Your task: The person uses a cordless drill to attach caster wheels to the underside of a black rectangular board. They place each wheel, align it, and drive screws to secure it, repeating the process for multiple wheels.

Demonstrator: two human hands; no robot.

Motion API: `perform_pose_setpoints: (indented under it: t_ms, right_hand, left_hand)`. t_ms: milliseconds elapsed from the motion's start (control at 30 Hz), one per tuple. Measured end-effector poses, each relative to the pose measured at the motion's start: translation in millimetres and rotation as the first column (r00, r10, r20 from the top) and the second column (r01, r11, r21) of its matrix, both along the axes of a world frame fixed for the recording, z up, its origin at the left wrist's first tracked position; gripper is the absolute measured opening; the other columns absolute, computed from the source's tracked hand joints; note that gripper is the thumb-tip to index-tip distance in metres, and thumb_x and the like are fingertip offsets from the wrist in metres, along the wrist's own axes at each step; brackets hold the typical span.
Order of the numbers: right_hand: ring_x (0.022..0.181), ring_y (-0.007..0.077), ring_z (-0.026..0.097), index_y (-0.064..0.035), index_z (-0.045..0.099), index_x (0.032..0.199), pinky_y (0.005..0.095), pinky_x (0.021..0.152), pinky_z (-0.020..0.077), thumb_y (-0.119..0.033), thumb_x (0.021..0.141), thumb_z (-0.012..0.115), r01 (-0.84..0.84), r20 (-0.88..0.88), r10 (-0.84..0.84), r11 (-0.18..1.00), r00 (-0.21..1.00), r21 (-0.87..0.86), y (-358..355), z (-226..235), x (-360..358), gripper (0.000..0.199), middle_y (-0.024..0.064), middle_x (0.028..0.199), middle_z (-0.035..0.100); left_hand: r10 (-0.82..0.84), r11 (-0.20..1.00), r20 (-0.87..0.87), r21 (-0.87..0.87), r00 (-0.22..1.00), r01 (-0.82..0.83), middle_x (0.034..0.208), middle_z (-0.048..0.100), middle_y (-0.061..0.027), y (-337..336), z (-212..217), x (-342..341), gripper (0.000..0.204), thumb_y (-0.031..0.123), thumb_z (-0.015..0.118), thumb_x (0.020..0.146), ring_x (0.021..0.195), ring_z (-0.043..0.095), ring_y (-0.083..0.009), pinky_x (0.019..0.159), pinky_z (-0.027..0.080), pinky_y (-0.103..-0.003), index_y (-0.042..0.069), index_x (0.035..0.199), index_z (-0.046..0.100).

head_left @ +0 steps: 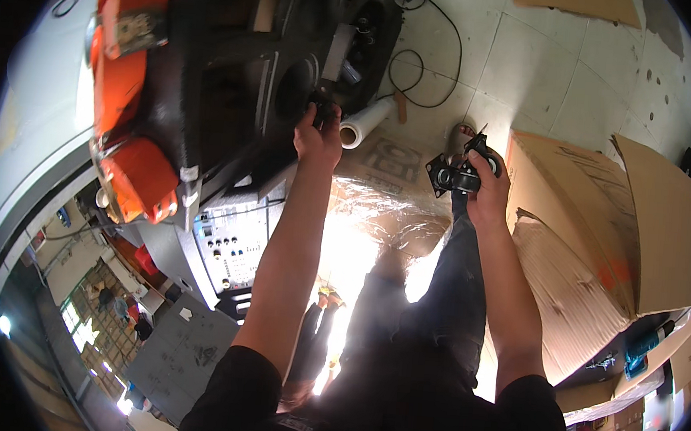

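Observation:
My right hand (487,189) is closed around a black caster wheel (454,175) with a square mounting plate, held in the air above the floor. My left hand (319,137) is stretched forward and grips a small dark part at the lower edge of a large black speaker cabinet (243,72). The cabinet lies tilted, with round openings facing me. Both forearms come up from the lower edge, and my dark trousers show between them.
A roll of clear film (366,122) lies by the cabinet, beside shiny plastic wrap (378,210). An open cardboard box (599,249) stands at the right. Orange equipment (130,80) is at upper left, a grey control panel (231,243) below it, and a black cable (436,62) on tiled floor.

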State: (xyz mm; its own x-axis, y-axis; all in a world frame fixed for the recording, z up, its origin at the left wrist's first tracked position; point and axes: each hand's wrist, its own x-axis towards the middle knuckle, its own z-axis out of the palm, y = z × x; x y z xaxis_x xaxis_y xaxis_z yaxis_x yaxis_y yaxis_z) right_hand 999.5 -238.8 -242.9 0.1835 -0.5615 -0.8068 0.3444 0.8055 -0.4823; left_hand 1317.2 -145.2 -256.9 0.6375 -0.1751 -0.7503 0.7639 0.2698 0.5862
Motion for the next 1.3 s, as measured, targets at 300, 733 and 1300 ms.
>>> perform_pose_setpoints:
  t_ms: [300, 733, 1300]
  right_hand:
    - [0.091, 0.0134, 0.067, 0.0001, 0.064, 0.123, 0.0280, 0.080, 0.0547, -0.004, 0.086, 0.082, -0.111, -0.011, 0.111, 0.994, 0.994, -0.005, -13, -43, 38, 0.041, 0.0051, 0.105, 0.067]
    - [0.097, 0.0174, 0.071, 0.0031, 0.064, 0.125, 0.0270, 0.082, 0.0579, -0.008, 0.085, 0.087, -0.163, 0.040, 0.183, 0.940, 0.982, -0.300, -53, -42, 167, 0.048, 0.0109, 0.109, 0.071]
    - [0.109, 0.0347, 0.068, -0.0093, 0.068, 0.124, 0.0435, 0.091, 0.0565, -0.029, 0.076, 0.088, -0.556, -0.686, 0.172, -0.464, 0.707, -0.690, -180, -114, 330, 0.055, 0.0184, 0.134, 0.054]
  left_hand:
    - [-0.713, 0.396, 0.491, 0.871, 0.500, -0.290, 0.134, 0.059, -0.0273, -32, -97, 59, 0.058, 0.018, 0.073, 0.093, 0.119, 0.063, -0.0449, 0.102, 0.053, -0.048, -0.009, 0.137, 0.046]
    - [-0.630, 0.738, 0.499, 0.625, 0.596, 0.256, 0.141, 0.058, -0.0156, 2, -51, -26, 0.073, 0.040, 0.072, 0.097, 0.127, 0.058, -0.0346, 0.110, 0.043, -0.049, 0.001, 0.150, 0.043]
    - [-0.034, 0.937, -0.208, -0.346, 0.978, -0.041, 0.112, 0.072, -0.0123, 2, -72, -60, 0.032, 0.018, 0.060, 0.096, 0.081, 0.067, -0.0225, 0.065, 0.054, -0.036, 0.009, 0.127, 0.060]
